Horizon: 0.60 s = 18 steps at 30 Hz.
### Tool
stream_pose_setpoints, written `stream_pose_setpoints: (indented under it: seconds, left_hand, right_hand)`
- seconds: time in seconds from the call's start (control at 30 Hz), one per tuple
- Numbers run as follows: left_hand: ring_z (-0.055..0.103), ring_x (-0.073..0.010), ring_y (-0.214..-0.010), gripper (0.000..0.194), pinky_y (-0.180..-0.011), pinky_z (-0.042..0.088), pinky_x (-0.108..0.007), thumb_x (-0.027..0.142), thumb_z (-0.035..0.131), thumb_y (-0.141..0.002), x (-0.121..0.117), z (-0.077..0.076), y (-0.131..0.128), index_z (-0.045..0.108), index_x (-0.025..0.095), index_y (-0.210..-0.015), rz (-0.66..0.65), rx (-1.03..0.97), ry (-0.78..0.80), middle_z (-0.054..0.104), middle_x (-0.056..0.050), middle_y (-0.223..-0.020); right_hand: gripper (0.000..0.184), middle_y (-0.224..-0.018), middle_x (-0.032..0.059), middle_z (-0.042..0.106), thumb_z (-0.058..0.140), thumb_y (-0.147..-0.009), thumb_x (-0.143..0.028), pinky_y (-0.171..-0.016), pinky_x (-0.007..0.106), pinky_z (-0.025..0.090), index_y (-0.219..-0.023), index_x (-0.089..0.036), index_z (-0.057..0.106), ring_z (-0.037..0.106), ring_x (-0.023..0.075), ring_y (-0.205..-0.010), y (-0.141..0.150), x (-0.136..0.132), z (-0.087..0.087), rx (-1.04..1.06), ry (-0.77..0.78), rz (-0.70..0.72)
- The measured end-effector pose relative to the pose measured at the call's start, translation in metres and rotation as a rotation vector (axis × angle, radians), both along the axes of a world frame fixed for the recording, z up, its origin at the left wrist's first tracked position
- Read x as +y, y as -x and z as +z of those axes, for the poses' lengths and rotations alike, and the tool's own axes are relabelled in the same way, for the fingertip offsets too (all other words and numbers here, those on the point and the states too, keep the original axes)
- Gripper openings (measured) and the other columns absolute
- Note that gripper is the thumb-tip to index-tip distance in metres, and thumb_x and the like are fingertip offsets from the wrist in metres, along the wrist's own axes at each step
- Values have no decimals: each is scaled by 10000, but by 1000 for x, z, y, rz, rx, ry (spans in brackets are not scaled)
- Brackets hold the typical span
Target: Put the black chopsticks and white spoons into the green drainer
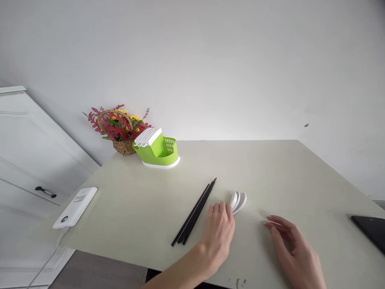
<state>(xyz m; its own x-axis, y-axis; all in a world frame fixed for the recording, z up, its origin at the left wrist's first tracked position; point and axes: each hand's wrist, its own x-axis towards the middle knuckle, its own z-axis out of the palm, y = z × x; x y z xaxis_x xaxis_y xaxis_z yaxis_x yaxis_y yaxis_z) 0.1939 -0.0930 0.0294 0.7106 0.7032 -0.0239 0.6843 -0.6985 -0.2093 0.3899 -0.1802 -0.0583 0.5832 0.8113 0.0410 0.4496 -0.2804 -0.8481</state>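
**Two hands by the white spoons**

The left hand point(220, 226) lies palm down on the pale green tabletop point(144, 200), fingers loosely curled over the handles of the nested white plastic spoons point(239, 200); whether it grips them I cannot tell. Black chopsticks point(195, 212) lie just beside it. The right hand point(293, 245) rests open, fingertips on the surface, holding nothing. The white power bank point(75, 206) at the table's edge carries dark print too small to read.
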Motion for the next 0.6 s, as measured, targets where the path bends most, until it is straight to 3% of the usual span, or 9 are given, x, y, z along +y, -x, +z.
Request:
stream_pose_setpoints:
  seconds: [0.27, 0.4, 0.5, 0.6]
  left_hand:
    - [571, -244, -827, 168, -809, 530, -402, 181, 708, -860, -4, 1, 6, 633, 153, -1007, 14, -101, -66, 597, -92, -919]
    - [612, -262, -875, 219, -847, 546, -435, 347, 681, -953, -3, -2, 17, 618, 162, -1052, 21, -253, -70, 620, -90, -950]
    - [640, -274, -1020, 342, -922, 552, -441, 448, 654, -977, 13, 8, 33, 582, 183, -1181, -30, -437, -28, 655, -99, -1082]
    - [596, -291, -1242, 383, -1072, 500, -476, 441, 599, -1014, 54, 33, 62, 528, 216, -1315, -31, -596, -136, 653, -125, -1254]
  right_hand:
    - [483, -1137, 31, 796, 574, -866, -624, -596, 256, 525, -1216, -307, 674, 745, 257, -1086, 3, -1, 1, -5, -4, -23]
    - [486, -1141, 25, 795, 553, -874, -635, -668, 283, 535, -1221, -317, 673, 736, 261, -1102, 8, -2, 5, -20, -1, -58]
    - [529, -1120, 42, 802, 568, -842, -661, -628, 296, 529, -1214, -302, 679, 746, 278, -1069, 5, -3, 2, -10, 13, -56]
    - [536, -1142, 30, 799, 577, -839, -664, -623, 300, 535, -1234, -314, 667, 741, 282, -1095, 0, -3, -3, -2, 49, -41]
